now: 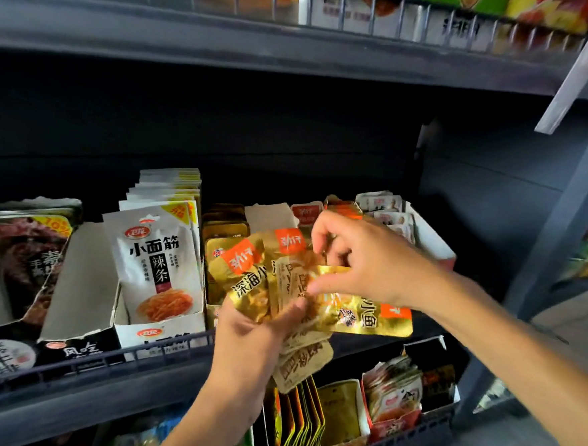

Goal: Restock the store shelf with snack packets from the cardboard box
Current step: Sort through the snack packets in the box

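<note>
Left hand (254,328) nearest, gripping a fanned bunch of gold snack packets (247,278) from below, thumb across their fronts. Right hand (359,258) just beyond, thumb and fingers pinching one gold packet (366,311) lying sideways at the bunch's right edge. Farther: dark shelf (158,352) with display cartons; white noodle-snack packets (159,265) at left, small pale packets (384,208) far right.

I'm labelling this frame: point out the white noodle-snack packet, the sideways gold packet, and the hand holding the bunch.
White noodle-snack packet (159,265): head view, front face.
Sideways gold packet (366,315): head view, lower face.
Left hand (253,331): head view, back of hand.
</note>
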`<move>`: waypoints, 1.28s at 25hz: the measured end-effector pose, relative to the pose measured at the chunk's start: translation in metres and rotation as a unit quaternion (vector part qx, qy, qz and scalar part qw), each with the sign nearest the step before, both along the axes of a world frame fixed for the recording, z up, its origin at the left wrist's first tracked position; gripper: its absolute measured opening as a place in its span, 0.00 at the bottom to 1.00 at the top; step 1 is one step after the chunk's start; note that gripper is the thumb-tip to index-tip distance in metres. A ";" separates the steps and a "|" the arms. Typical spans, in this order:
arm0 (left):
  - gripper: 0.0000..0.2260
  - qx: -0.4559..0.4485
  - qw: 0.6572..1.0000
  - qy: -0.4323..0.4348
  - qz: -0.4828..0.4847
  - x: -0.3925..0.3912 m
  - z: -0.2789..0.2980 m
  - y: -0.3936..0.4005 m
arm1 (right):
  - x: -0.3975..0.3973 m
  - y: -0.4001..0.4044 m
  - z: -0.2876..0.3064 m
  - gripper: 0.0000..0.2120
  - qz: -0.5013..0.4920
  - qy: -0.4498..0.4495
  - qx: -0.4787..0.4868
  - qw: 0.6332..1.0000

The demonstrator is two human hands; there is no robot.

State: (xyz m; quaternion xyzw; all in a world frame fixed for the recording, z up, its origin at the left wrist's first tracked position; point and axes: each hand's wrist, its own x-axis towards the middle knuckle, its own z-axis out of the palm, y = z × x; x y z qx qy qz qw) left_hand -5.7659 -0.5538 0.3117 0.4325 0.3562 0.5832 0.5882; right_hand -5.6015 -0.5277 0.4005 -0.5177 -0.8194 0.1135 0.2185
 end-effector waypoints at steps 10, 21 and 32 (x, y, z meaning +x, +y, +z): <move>0.16 -0.078 0.988 -0.115 0.062 -0.010 -0.001 0.004 | 0.055 0.029 -0.009 0.08 -0.203 0.376 -0.012 0.904; 0.10 -0.077 0.989 -0.104 0.071 -0.009 -0.016 0.019 | 0.062 0.141 -0.031 0.07 -0.154 -0.162 0.090 0.970; 0.15 -0.064 0.992 -0.103 0.030 0.002 -0.023 0.015 | 0.029 0.025 -0.064 0.13 -0.095 0.305 -0.094 0.943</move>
